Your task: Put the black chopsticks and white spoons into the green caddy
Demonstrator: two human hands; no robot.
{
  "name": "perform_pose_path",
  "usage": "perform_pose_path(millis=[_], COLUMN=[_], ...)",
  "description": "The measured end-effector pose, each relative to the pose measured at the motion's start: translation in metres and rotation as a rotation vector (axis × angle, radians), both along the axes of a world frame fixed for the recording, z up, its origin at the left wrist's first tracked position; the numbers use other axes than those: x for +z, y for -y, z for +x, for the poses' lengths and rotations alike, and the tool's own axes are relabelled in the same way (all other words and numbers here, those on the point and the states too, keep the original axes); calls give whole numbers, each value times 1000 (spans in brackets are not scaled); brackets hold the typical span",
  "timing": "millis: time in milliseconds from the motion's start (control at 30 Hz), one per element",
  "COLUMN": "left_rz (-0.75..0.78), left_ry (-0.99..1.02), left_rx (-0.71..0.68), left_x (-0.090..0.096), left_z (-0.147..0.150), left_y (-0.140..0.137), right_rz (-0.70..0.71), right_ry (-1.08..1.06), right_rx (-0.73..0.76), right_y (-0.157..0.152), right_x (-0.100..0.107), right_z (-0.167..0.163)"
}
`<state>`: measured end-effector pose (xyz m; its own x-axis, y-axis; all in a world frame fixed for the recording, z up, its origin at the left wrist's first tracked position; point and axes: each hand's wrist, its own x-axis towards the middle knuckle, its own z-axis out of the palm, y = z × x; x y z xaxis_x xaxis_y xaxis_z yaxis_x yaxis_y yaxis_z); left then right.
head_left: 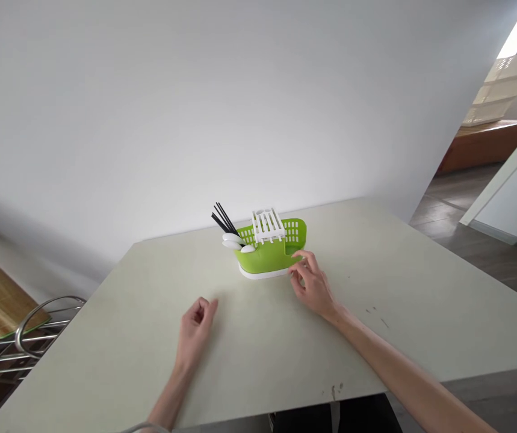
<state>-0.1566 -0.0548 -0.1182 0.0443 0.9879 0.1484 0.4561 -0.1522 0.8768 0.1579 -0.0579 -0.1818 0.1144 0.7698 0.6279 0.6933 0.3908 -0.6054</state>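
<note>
A green utensil caddy [262,260] with a white base stands near the back of the table. Black chopsticks [225,220] lean out of its left end, beside several white spoons [232,239]. Across its middle sits a white slatted rack [268,226]. My right hand [310,281] is at the caddy's front right corner, fingers bent and apart, with nothing visible in them; I cannot tell whether they touch it. Lower left, my left hand [196,328] rests loosely curled on the tabletop, apart from the caddy, and no object shows in it.
The pale table [258,355] backs onto a grey-white wall [240,108]. Left of it are a metal rack [32,337] and a bamboo-like board [0,288]. A dark stool or chair seat [303,418] shows below the front edge. Floor and a doorway lie to the right.
</note>
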Motion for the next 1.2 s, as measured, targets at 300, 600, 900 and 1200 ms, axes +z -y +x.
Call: perform_pose_path(millis=[300,600,900,1200], left_rz=[-2,-215,-80,123], left_ry=[446,572,695,707], left_rx=[133,-65,1,146], left_x=[84,126,114,140], left_z=[52,96,129,126], left_y=[-124,-178,-192,-184], right_rz=[-110,-154,-209,-234], right_ry=[-112,-111,-95,-83], right_rx=[130,143,160,163], right_y=[3,0,-2,-2], right_x=[4,3,4,5], right_z=[1,2,4,5])
